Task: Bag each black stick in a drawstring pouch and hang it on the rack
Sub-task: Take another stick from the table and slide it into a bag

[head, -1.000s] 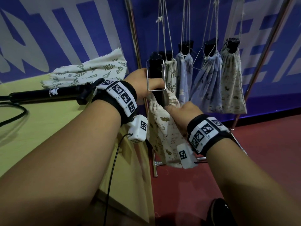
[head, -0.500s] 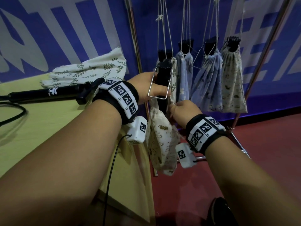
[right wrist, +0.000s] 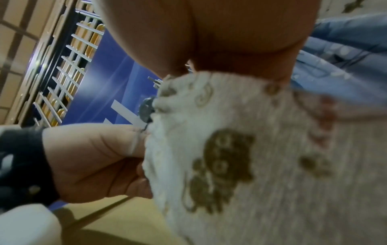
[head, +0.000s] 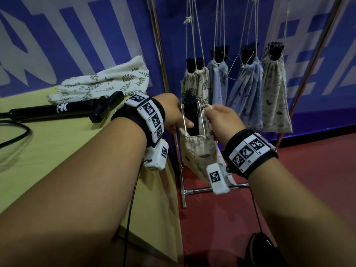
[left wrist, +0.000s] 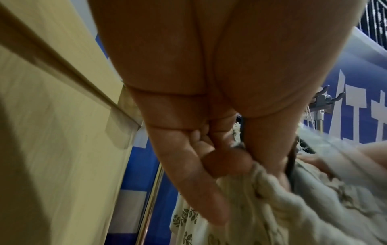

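Grip: left hand (head: pixel 174 112) clamped on black stick (head: pixel 190 120) w/ its wire loop; right hand (head: pixel 219 120) pinches pouch (head: pixel 198 151) rim, fingers curled on cloth.
Stick loc: upright at pouch mouth, lower end inside, top poking out; just in front of rack (head: pixel 159 60).
Handling (est.): stick rigid, prob. light, hold mid-shaft; pouch soft, floppy, take by rim/cord.
Containers: four hung pouches (head: pixel 273 93), each w/ dark stick top showing; spare leaf-print pouch (head: pixel 107 81) flat on table (head: pixel 57 143), contents can't tell.
Loose: second stick (head: pixel 63 109) on table, unbagged.
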Tool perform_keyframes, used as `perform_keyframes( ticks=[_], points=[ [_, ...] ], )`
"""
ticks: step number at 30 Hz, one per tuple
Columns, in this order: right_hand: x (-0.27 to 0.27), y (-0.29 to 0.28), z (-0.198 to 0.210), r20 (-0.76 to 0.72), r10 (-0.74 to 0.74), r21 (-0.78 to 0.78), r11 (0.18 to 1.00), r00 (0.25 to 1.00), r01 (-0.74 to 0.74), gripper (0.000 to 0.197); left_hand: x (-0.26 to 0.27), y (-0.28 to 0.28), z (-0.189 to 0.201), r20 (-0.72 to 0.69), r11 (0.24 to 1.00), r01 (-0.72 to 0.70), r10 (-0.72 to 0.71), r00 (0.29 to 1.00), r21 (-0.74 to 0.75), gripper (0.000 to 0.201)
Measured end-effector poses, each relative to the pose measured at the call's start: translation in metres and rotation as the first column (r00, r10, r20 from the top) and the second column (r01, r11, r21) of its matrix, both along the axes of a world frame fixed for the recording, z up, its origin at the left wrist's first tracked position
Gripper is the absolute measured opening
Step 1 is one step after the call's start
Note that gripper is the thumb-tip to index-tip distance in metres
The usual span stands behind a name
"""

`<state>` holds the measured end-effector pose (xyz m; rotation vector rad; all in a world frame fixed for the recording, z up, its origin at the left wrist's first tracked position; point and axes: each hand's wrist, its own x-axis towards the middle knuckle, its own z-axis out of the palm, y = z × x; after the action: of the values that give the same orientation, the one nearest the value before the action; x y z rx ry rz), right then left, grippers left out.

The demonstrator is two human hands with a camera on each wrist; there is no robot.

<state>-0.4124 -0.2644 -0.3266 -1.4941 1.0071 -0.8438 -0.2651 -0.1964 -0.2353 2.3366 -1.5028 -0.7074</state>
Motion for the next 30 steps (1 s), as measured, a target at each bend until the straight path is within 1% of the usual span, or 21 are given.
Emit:
perform_keyframes(
  ticks=[2,4,7,10,12,15,18,21,23,25,26,27,28,29,30],
  points=[
    [-0.004,-0.002,-0.002,-0.113,-0.026,-0.144,0.989,0.993,0.009,0.039,0.001,0.0,-0.001,0.003,0.999,-0.04,0.04,0.999,0.003,0.021],
    [-0.009,-0.006,-0.005,-0.2,-0.075,-0.267,0.963,0.977,0.019,0.038,0.002,0.0,-0.001,0.017,0.997,-0.068,0.068,0.998,0.022,0.013],
    [-0.013,-0.009,-0.009,-0.285,-0.118,-0.4,0.916,0.951,-0.006,0.032,0.004,0.0,0.0,0.116,0.995,-0.095,0.092,0.989,0.028,0.015],
    [-0.017,-0.009,-0.011,-0.341,-0.128,-0.462,0.886,0.931,-0.048,0.028,0.004,0.001,0.0,0.221,0.994,-0.098,0.087,0.971,0.038,0.026],
    [-0.018,-0.008,-0.013,-0.373,-0.135,-0.476,0.877,0.918,-0.065,0.027,0.005,0.0,0.0,0.299,0.994,-0.099,0.078,0.951,0.054,0.034],
    [-0.019,-0.007,-0.015,-0.414,-0.143,-0.472,0.878,0.899,-0.077,0.029,0.003,-0.001,0.002,0.326,0.993,-0.106,0.085,0.942,0.047,0.034],
    [-0.019,-0.004,-0.015,-0.424,-0.117,-0.445,0.891,0.898,-0.094,0.031,0.007,-0.004,0.001,0.292,0.992,-0.126,0.113,0.95,0.024,0.045],
    [-0.015,-0.005,-0.014,-0.405,-0.098,-0.431,0.897,0.909,-0.095,0.034,0.012,-0.005,0.001,0.133,0.978,-0.207,0.209,0.969,-0.031,0.059],
    [-0.013,-0.006,-0.012,-0.387,-0.095,-0.432,0.897,0.917,-0.09,0.035,0.015,-0.006,0.0,0.024,0.965,-0.25,0.253,0.967,-0.072,0.062],
    [-0.012,-0.006,-0.009,-0.381,-0.094,-0.436,0.895,0.92,-0.089,0.034,0.016,-0.007,-0.001,-0.125,0.942,-0.311,0.296,0.947,-0.126,0.052],
    [-0.011,-0.005,-0.008,-0.377,-0.092,-0.437,0.895,0.922,-0.089,0.034,0.014,-0.007,0.0,-0.217,0.922,-0.358,0.323,0.921,-0.147,0.042],
    [-0.011,-0.005,-0.007,-0.37,-0.086,-0.429,0.899,0.925,-0.088,0.035,0.013,-0.006,0.0,-0.277,0.905,-0.395,0.343,0.897,-0.157,0.032],
    [-0.01,-0.004,-0.006,-0.354,-0.068,-0.407,0.909,0.933,-0.088,0.035,0.013,-0.007,0.0,-0.279,0.903,-0.4,0.348,0.895,-0.157,0.026],
    [-0.01,-0.002,-0.005,-0.311,-0.037,-0.359,0.93,0.95,-0.081,0.035,0.015,-0.008,0.0,-0.231,0.911,-0.374,0.331,0.915,-0.174,0.022],
    [-0.009,0.0,-0.004,-0.232,0.002,-0.277,0.958,0.973,-0.068,0.034,0.014,-0.008,0.0,-0.162,0.925,-0.327,0.299,0.94,-0.195,0.018]
  ],
)
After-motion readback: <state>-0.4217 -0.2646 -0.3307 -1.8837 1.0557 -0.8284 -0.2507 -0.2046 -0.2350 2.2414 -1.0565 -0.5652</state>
